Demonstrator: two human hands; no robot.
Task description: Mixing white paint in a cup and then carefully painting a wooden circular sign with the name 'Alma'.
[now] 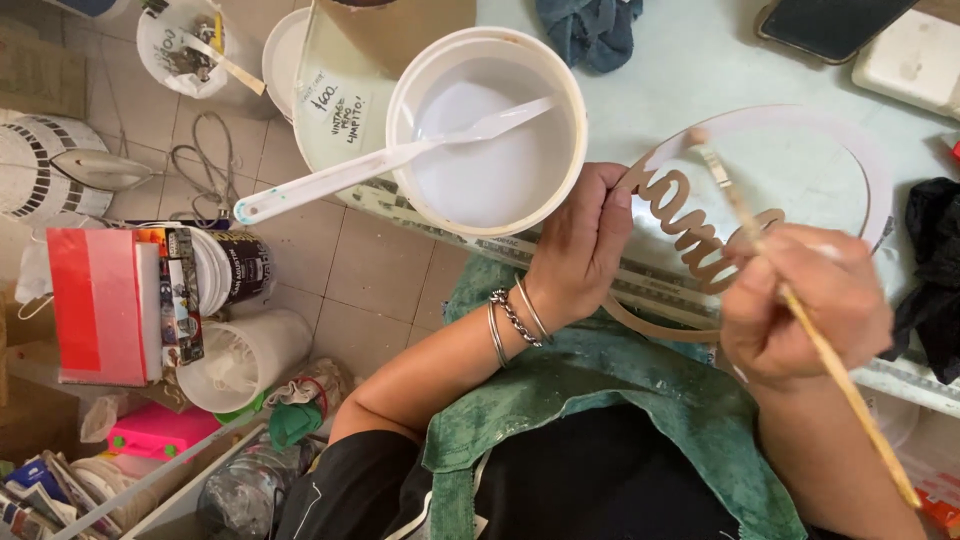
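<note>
My left hand (pixel 583 243), with bracelets on the wrist, grips the left edge of a round wooden hoop (pixel 880 160) that has cut-out cursive lettering (pixel 690 235) across its middle. The hoop's upper arc is painted white; the lettering is bare brown wood. My right hand (pixel 800 300) holds a thin wooden-handled paintbrush (pixel 790 290), its bristle tip resting on the hoop's top left. Just left of the hoop stands a white bucket of white paint (pixel 487 130) with a white stirring spoon (pixel 380 160) leaning out over its rim.
A green cloth (pixel 640 370) lies over my lap. A blue rag (pixel 590 30), a dark tablet (pixel 830 22) and a white box (pixel 915 60) sit at the table's far side. On the tiled floor to the left are tubs, a paint can (pixel 235 265) and a red box (pixel 95 305).
</note>
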